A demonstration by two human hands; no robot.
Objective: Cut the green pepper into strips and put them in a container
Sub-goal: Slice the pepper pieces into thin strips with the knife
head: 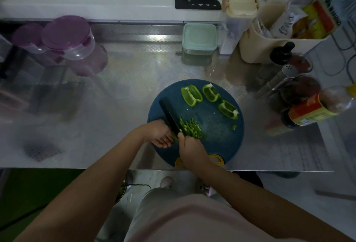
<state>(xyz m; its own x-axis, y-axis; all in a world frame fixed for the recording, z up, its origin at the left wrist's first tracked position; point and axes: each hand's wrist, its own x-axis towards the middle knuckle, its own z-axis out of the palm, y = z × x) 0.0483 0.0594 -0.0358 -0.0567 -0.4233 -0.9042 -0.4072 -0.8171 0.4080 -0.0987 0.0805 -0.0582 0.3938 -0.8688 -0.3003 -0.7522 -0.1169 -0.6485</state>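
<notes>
A round blue cutting board (215, 143) lies at the counter's front edge. Three green pepper pieces lie on its far part: one (191, 95), a second (211, 92) and a third (228, 109). A pile of cut green strips (192, 128) lies near the board's middle. My right hand (190, 147) grips the handle of a black knife (169, 114), whose blade stands just left of the strips. My left hand (159, 134), fingers curled, holds down a small pepper piece (175, 137) beside the blade; the piece is mostly hidden. A light green lidded container (199, 38) stands at the back.
Purple-lidded clear jars (67, 37) stand at the back left. Bottles, a shaker (287, 73) and a beige bin (269, 43) with packets crowd the right side. A black knife sheath (197, 2) lies on the sill. The metal counter (115, 97) ends just below the board.
</notes>
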